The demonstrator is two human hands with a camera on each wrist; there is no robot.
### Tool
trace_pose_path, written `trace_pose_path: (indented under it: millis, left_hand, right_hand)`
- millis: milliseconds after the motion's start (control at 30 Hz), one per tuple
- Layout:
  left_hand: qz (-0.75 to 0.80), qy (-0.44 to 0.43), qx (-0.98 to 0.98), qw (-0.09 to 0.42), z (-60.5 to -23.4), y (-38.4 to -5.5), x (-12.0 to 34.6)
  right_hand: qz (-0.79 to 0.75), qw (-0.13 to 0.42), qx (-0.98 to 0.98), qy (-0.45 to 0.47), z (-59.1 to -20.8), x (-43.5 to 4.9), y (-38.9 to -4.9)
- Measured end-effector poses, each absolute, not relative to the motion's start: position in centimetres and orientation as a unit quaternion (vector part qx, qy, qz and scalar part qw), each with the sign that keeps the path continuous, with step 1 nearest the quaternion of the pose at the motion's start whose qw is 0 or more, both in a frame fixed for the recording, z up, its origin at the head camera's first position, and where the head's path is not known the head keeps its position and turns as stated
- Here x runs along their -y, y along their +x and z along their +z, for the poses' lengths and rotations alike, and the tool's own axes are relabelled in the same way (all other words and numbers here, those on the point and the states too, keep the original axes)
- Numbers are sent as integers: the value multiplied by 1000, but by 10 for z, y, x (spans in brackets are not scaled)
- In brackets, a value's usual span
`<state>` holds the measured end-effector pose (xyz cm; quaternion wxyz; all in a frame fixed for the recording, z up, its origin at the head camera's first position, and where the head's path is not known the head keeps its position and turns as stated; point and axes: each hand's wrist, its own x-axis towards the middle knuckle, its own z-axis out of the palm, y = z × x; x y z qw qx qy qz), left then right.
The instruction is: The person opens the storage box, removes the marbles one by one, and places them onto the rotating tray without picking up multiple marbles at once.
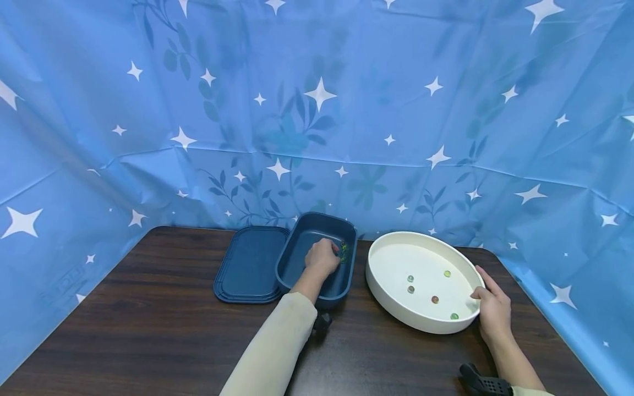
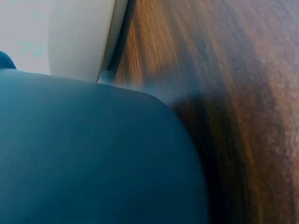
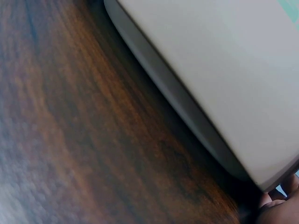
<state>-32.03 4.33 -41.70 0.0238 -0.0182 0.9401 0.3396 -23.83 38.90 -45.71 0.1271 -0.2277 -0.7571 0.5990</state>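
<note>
Presently, across your dark wood table (image 1: 138,330): white round dish (image 1: 401,256), blue container (image 1: 297,258), blue lid (image 1: 252,264).
Dish sits lower right of frame; container lower centre, lid just left of it. Your right hand (image 1: 495,312) grips the dish's right rim. Your left hand (image 1: 322,257) reaches inside the container; whether it pinches anything, cannot tell. Five marbles (image 1: 435,300) lie in the dish; green pieces (image 1: 343,252) show beside your left hand.

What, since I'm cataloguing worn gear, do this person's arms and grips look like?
Left grip and right grip are gloveless. A cream left sleeve ends near the wrist; a matching right sleeve barely shows. Each arm wears a black wrist camera, the right strap perforated.
</note>
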Motion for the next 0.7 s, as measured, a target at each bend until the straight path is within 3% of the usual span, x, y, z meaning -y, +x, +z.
trace_pose_path:
  millis: [700]
  left_hand:
    - [299,17,-952,58,-423,-329,-46]
  right_hand:
    - [596,125,760,-224,-456,-389,-237]
